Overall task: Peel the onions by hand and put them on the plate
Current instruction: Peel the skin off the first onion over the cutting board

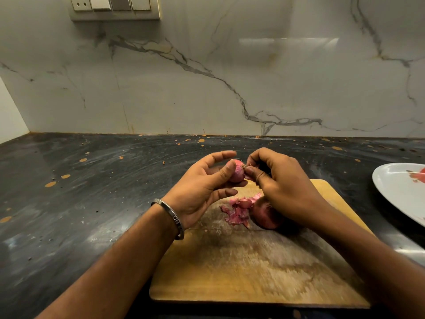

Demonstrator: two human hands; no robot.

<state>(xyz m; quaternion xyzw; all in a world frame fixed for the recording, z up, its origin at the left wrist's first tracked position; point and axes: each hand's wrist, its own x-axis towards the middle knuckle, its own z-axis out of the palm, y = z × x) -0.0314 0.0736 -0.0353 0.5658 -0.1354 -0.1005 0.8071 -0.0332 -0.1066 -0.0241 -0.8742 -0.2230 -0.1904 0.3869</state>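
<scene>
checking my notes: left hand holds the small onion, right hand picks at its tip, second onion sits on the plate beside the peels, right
Not quite. The second onion lies on the wooden cutting board, next to the peels, not on the plate, as the head view shows. The rest holds: the left hand holds the small onion and the right hand picks at its tip.

The round white plate is cut off by the right edge, and the reddish scraps on it are too few and blurred to name. The right hand hides the upper side of the dark red unpeeled onion lying on the worn wooden cutting board, whose near surface is smeared by motion blur. The beige switch panel is cropped by the top edge.
</scene>
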